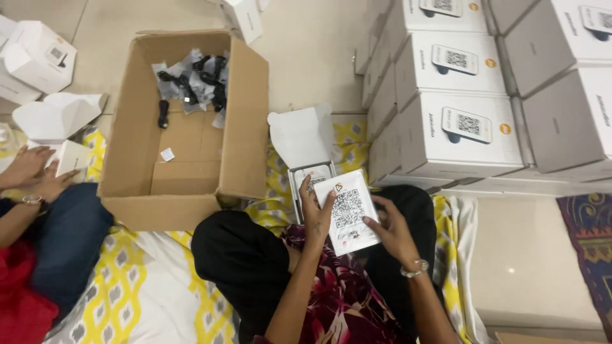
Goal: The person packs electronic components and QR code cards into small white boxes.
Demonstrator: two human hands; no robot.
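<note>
while a co-worker's hands (35,173) rest at the frame's left, our left hand (317,216) and right hand (390,229) grasp a white card (347,211) at centre over the open small box (305,137); stacked boxes (459,83) sit upper right, seemingly packed.

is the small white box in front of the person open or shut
Open. The small white box has its lid flap standing up and back, and the inside shows below it. Both hands, left hand and right hand, hold a white card over it.

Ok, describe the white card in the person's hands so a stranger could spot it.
Start at the big open cardboard box on the floor. Just right of it, both hands hold a white card over a small open white box. Unlike the stacked cartons, it is flat and thin.
</note>
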